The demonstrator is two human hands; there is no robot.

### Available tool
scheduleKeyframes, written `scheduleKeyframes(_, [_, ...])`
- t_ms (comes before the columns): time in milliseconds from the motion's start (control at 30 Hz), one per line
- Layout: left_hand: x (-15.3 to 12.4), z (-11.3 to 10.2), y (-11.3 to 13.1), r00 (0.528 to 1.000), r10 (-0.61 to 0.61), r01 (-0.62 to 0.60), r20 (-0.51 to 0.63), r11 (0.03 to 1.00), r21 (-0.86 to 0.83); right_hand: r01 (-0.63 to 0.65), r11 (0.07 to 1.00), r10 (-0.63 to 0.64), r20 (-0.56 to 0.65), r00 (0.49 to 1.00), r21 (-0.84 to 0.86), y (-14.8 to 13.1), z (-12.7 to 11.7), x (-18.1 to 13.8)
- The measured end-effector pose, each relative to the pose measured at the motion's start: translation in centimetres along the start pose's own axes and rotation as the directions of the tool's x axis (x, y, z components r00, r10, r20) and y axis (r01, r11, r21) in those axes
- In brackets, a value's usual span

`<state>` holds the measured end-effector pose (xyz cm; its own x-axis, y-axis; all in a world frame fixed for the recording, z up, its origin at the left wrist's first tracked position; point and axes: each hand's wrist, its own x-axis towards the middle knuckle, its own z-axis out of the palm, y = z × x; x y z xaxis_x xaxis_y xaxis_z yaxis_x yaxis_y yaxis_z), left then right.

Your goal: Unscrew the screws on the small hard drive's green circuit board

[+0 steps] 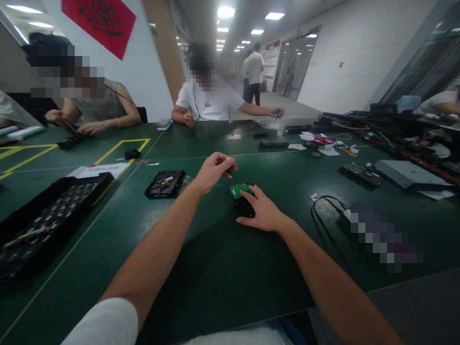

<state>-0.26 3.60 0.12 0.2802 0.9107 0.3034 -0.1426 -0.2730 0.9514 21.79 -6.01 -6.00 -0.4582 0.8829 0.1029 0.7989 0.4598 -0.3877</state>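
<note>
A black hard drive with a green circuit board (240, 189) lies on the table in front of me. My right hand (261, 207) rests over its right side, fingers spread and touching it. Just above the far left of the drive, my left hand (216, 171) pinches what looks like a small screwdriver (230, 167), dark with a yellow end. Its tip is too thin to make out clearly. Left of my left forearm sits another black drive (165, 184), with small metal parts on top and a loose circuit board (184, 184) beside it.
A long black tray (86, 184) stands at the left. To the right are a cable (318, 223), a blurred-out object (384, 235), another drive (361, 174) and a grey metal case (409, 173). Tangled wires fill the far right. Two people sit across the green table (215, 282).
</note>
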Motion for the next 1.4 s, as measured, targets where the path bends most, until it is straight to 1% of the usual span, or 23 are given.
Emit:
scheduleKeyframes(233, [0.0,0.0,0.2,0.997,-0.044,0.050,0.060,0.994,-0.099,0.014,1.000,-0.014,-0.011,1.000,0.006,0.1,0.2,0.1])
scheduleKeyframes(300, [0.0,-0.1,0.3,0.997,-0.039,0.044,0.061,0.995,-0.089,0.016,1.000,-0.016,-0.021,1.000,0.001,0.2,0.3,0.1])
scheduleKeyframes(367, [0.0,-0.2,0.2,0.999,-0.025,0.025,0.024,0.999,-0.033,0.014,1.000,-0.015,-0.026,1.000,-0.003,0.2,0.3,0.1])
scheduleKeyframes(467, [0.2,-0.2,-0.1,0.996,0.012,-0.005,-0.093,0.997,0.077,0.016,1.000,-0.016,-0.022,1.000,-0.009,0.2,0.3,0.1])
scheduleKeyframes(533, [0.3,-0.1,-0.4,0.989,0.025,-0.010,-0.143,0.994,0.106,0.017,1.000,-0.018,-0.021,1.000,-0.010,0.1,0.2,0.1])
scheduleKeyframes(567, [0.4,-0.1,-0.6,0.989,0.024,-0.010,-0.146,0.995,0.098,0.018,1.000,-0.018,-0.020,1.000,-0.008,0.1,0.2,0.1])
scheduleKeyframes(733, [0.3,0.2,-0.5,0.998,0.010,-0.010,-0.065,1.000,-0.002,0.017,1.000,-0.017,-0.007,1.000,-0.005,0.0,0.1,0.1])
scheduleKeyframes(833, [0.1,0.0,0.0,1.000,-0.003,0.003,-0.026,1.000,-0.001,0.021,1.000,-0.021,-0.005,1.000,-0.004,0.0,0.1,0.1])
scheduleKeyframes(1033, [0.1,-0.5,0.6,0.999,-0.021,0.022,-0.025,0.999,0.048,0.017,1.000,-0.017,-0.012,1.000,-0.004,0.1,0.1,0.1])
scheduleKeyframes(1167, [0.2,-0.5,0.5,0.998,-0.063,0.064,0.026,0.997,-0.047,0.011,1.000,-0.011,-0.004,1.000,-0.012,-0.1,0.0,0.1])
scheduleKeyframes(1267, [0.2,-0.4,0.3,0.997,-0.073,0.076,0.031,0.992,-0.105,0.010,1.000,-0.010,-0.009,1.000,-0.010,-0.1,0.0,0.1])
scheduleKeyframes(1333, [0.2,-0.2,0.3,0.997,-0.067,0.070,0.031,0.991,-0.110,0.012,1.000,-0.012,-0.014,1.000,-0.005,-0.1,0.1,0.1])
scheduleKeyframes(1400, [0.2,0.0,0.3,0.999,-0.041,0.043,0.027,0.997,-0.067,0.015,1.000,-0.015,-0.012,1.000,0.001,0.0,0.2,0.1])
